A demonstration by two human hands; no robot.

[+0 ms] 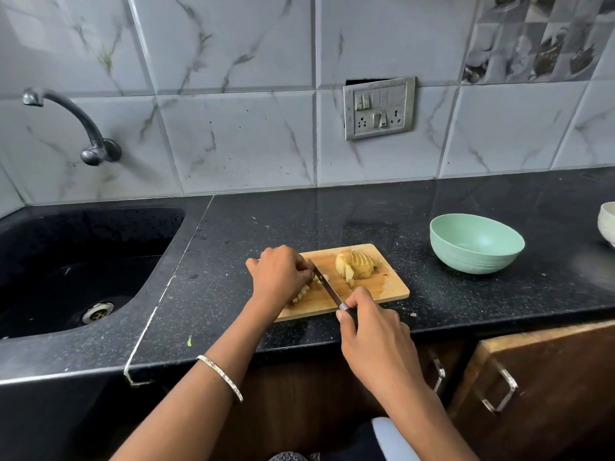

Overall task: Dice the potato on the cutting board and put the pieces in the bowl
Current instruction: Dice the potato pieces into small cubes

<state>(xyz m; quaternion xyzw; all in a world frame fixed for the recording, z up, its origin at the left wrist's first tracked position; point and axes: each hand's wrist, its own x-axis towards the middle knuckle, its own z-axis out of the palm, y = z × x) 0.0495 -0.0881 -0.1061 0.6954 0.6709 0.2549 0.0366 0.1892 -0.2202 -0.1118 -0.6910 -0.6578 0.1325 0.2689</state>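
Observation:
A wooden cutting board (382,287) lies on the black counter. At its back right sits a sliced potato half (354,266), its slices still standing together. My left hand (279,274) curls over a bunch of potato strips (303,292) at the board's left and holds them down. My right hand (369,331) grips the dark handle of a knife (327,287); the blade lies against the strips beside my left fingers. A mint green bowl (476,242) stands empty to the right of the board.
A black sink (80,261) with a metal tap (70,124) fills the left side. Part of a white bowl (607,222) shows at the right edge. Wooden drawers with metal handles (499,390) sit below the counter.

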